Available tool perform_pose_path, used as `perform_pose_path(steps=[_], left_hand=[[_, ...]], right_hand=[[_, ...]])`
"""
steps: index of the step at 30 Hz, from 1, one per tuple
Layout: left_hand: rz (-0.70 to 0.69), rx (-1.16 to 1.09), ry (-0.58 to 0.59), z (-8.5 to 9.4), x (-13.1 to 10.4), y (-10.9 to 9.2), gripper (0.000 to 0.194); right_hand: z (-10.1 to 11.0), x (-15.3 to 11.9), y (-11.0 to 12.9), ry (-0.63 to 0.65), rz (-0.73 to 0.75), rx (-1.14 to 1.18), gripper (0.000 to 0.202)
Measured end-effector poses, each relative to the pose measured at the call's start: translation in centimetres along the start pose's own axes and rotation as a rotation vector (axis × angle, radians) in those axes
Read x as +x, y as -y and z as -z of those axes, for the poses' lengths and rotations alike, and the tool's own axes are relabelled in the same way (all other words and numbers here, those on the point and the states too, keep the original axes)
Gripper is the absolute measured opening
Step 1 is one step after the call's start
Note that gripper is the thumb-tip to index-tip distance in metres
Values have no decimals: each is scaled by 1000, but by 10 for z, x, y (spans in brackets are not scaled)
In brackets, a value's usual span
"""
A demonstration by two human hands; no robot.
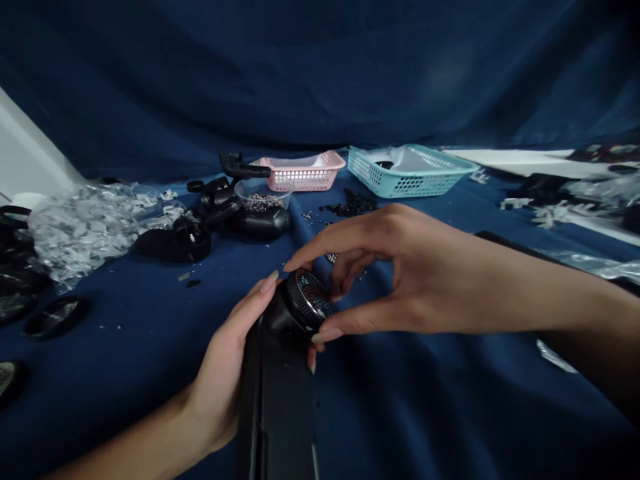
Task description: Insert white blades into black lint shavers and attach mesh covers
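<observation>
A long black plastic device [286, 400] with a rounded head rises from the bottom edge of the head view. My left hand [225, 360] is closed around its upper part, thumb along the near side and fingertips showing on the far side. At its head is a round black cap [309, 297] with a ribbed rim and a shiny, patterned face. My right hand [395, 273] grips this cap by the rim, thumb at the lower edge and index finger at the top. The other right fingers curl behind it.
Black housings [257, 222] and a clear bowl of screws [264, 200] lie beyond my hands. A pink basket [306, 175] and a teal basket [415, 180] stand at the back. Bagged white parts [95, 230] and a black ring [56, 317] lie left; white pieces [550, 210] lie right.
</observation>
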State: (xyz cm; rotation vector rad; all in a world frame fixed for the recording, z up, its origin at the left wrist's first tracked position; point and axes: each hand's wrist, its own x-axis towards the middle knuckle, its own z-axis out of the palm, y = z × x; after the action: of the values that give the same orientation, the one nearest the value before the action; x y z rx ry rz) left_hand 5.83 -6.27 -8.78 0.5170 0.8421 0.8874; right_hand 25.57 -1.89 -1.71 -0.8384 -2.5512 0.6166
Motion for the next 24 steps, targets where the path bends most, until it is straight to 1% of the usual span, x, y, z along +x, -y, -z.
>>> perform_pose_path(steps=[2, 8, 15, 17, 22, 24], left_hand=[[1, 9, 12, 0, 0, 0, 34], [-26, 33, 7, 0, 1, -1, 31], [-47, 92, 9, -2, 0, -1, 33], [-53, 87, 4, -2, -1, 0, 33], [-88, 53, -10, -1, -2, 1, 30], [-85, 50, -23, -1, -3, 2, 27]], right_hand=[[-1, 1, -1, 6, -8, 8, 48], [-1, 2, 2, 49, -60, 134, 45], [-4, 2, 1, 71, -59, 180, 44], [-4, 2, 1, 60, -60, 166, 42], [-5, 2, 5, 35, -72, 166, 26], [-6, 2, 7, 19, -81, 167, 23]])
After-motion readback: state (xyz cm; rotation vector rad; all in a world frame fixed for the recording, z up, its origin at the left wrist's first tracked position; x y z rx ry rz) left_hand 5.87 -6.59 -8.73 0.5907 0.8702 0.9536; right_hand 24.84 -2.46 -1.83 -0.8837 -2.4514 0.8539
